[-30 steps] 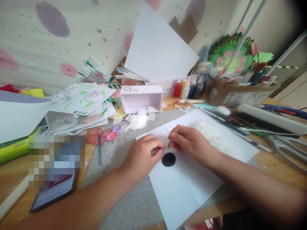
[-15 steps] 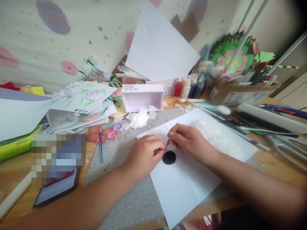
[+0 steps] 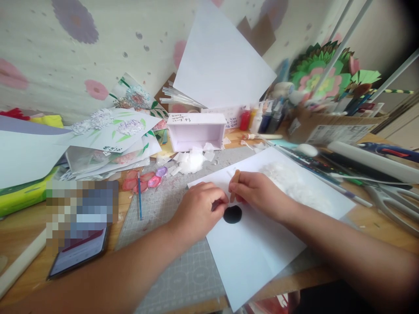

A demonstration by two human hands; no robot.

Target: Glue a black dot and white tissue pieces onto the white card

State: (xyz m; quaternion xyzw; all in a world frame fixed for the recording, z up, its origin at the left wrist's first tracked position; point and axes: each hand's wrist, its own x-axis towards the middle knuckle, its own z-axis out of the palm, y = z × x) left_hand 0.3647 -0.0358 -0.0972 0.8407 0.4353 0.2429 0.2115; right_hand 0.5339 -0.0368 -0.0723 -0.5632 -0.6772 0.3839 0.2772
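Note:
A white sheet of paper (image 3: 258, 257) lies at a slant on the grey cutting mat (image 3: 193, 272). On it sits a black disc (image 3: 232, 214), just below my fingertips. My right hand (image 3: 258, 192) grips a small tan wooden stick (image 3: 235, 181), held nearly upright above the disc. My left hand (image 3: 203, 209) is closed in a pinch at the disc's upper left; whatever is between its fingertips is too small to make out. White fluffy material (image 3: 294, 185) is spread on the paper behind my right hand.
Behind the mat stands a white open box (image 3: 196, 133), with white scraps (image 3: 191, 160) before it. A phone (image 3: 78, 253) and blue brush (image 3: 139, 196) lie left. Scissors (image 3: 393, 205), tools and a cardboard box (image 3: 340, 128) are at right. Paint bottles (image 3: 257, 120) stand behind.
The wooden stick has tipped more upright in my right hand. My left fingertips have shifted slightly away from its tip. The whole view has moved a little.

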